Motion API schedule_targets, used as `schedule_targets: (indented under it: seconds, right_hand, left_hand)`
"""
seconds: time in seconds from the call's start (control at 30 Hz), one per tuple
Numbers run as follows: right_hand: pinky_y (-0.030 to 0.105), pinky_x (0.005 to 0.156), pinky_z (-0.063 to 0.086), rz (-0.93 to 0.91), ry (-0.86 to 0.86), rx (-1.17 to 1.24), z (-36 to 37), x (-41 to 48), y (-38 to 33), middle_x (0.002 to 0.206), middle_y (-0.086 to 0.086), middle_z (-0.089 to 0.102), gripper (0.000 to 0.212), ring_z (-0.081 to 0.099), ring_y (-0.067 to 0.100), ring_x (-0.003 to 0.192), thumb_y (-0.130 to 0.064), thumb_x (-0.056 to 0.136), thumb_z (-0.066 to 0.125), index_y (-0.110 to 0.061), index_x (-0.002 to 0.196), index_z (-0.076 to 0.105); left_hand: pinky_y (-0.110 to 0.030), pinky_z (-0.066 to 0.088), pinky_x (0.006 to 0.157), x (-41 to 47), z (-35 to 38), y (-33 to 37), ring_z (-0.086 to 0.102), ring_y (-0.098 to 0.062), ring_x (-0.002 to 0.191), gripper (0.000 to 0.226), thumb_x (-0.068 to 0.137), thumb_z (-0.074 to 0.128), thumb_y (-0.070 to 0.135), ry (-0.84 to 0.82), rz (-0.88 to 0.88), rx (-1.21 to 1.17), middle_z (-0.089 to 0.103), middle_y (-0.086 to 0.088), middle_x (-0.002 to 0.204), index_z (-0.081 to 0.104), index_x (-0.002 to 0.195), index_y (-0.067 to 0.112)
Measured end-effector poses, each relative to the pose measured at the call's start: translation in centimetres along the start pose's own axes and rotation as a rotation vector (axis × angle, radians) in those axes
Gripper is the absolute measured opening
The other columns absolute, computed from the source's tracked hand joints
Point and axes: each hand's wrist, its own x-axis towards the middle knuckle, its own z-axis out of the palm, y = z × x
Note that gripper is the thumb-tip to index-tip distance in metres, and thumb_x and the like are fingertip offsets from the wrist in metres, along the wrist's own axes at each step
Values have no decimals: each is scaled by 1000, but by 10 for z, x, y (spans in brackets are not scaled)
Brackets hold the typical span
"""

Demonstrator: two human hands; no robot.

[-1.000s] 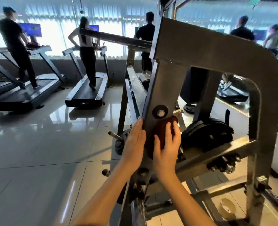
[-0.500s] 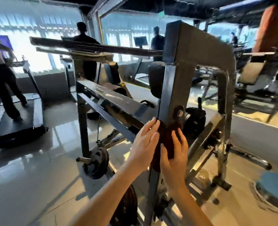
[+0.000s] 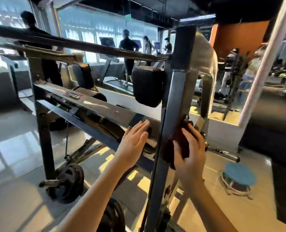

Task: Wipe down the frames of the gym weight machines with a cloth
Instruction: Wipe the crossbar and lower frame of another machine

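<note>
Cloth, dark red and bunched, lies pressed against the right face of the upright post of the weight machine frame, about halfway up what we see of it. Starting from the left, black weight plates sit on a horizontal peg low on the frame's left leg, just above the glossy tiled floor. From that leg a slanted rail with a small red label runs right toward the post. Our left hand hovers at the rail's lower end, fingers straight and held close together, palm facing the metal. We cannot tell whether the fingertips touch it. Above it a black pad hangs just left of the post. On the post's other side our right hand lies flat over the cloth, fingers spread and pushing it onto the steel below a round bolt. Farther right, a blue round stool stands on the floor, well apart from the frame. Behind the machine, blurred people stand near bright windows.
</note>
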Motion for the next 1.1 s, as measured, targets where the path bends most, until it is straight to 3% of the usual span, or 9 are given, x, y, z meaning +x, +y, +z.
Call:
schedule_targets:
  seconds: [0.1,0.23,0.33,0.47,0.7,0.83,0.97,1.1]
  right_hand:
    - [24,109,38,-124,69,-79,-9,23,-11,134,22,49,47,44,27,128,-22,90,60,-10,131,43]
    - [27,116,26,-324,37,-288,7,39,-9,141,17,47,37,44,38,130,-15,93,59,-4,127,50]
    - [39,118,25,-319,33,-384,19,11,-6,145,12,42,39,31,31,141,-11,93,58,-5,131,49]
    - [44,121,14,-393,-140,-640,34,-19,-14,147,7,38,48,19,24,146,-9,88,57,-9,134,44]
    - [47,118,24,-260,35,-789,46,37,-43,150,17,38,41,26,34,143,-10,94,55,-2,133,52]
    - [48,116,26,-221,-106,-918,51,-17,-33,151,12,37,46,22,27,146,-16,94,51,-8,139,44]
    - [44,115,27,-293,-254,-1022,46,-28,-36,146,12,46,52,32,28,141,-11,86,67,-7,135,51]
    - [45,113,29,-239,-99,-1014,56,24,-53,146,14,45,48,33,29,139,-11,88,60,-4,135,53]
  left_hand:
    - [-19,-4,118,1,7,-7,5,10,141,52,99,17,43,33,49,6,20,27,146,33,148,30]
    - [-15,-5,114,14,4,-15,1,18,134,44,104,23,36,14,146,7,19,29,142,34,146,31]
    - [-16,-5,115,19,0,-24,-6,24,130,39,105,25,35,-49,242,4,16,30,142,28,144,35]
    - [-25,-2,120,32,-18,-42,-3,13,138,41,105,26,34,-182,382,36,15,25,149,29,146,31]
    - [-16,-12,114,44,-30,-59,-7,13,138,44,105,18,40,-270,548,38,9,24,150,23,147,30]
    - [-19,-11,116,52,-27,-65,-4,8,143,54,96,11,45,-270,594,13,12,20,153,25,146,30]
    - [-22,-9,118,55,-20,-70,-4,7,143,51,97,11,46,-263,612,19,11,20,153,22,144,31]
    - [-18,-15,115,49,-19,-70,-10,13,140,49,97,7,52,-251,609,-6,11,22,152,19,141,35]
